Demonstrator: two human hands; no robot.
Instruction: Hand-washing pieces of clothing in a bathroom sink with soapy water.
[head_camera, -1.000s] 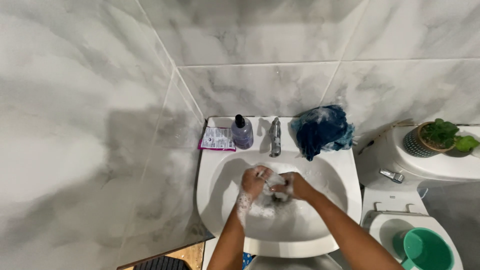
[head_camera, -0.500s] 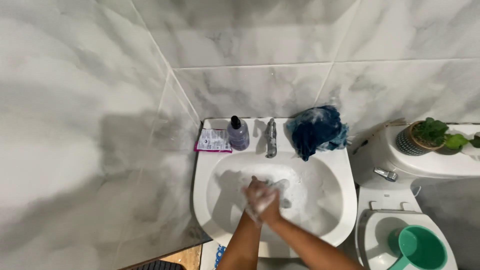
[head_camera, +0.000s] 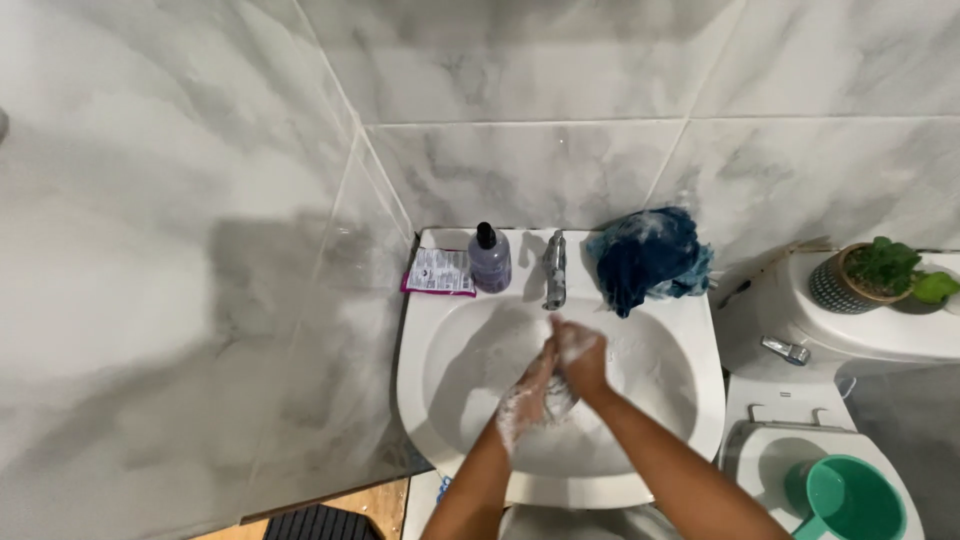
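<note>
Both hands are working together over the white sink, low in the bowl and just below the faucet, presumably so that lather and drips are falling into the basin and not onto the rim. The left hand is coated in white foam up past the wrist; its fingers are lying close together, pressed against the other hand. The right hand is sitting on top, its fingers curling narrowly around the left and also foamy. Whether anything small is being held between the palms I cannot tell; only suds are showing. The foam is looking thick and patchy, whitest on the left wrist and the right knuckles. On the back ledge a dark pump bottle is standing upright just beside the faucet, within easy reach of the hands, with a flat pink-edged sachet lying next to it. A crumpled blue cloth is heaped on the ledge at the faucet's other side, some foam clinging to it. Farther right, a small potted plant is resting on the toilet tank, and a green scoop is sitting on the toilet below.
</note>
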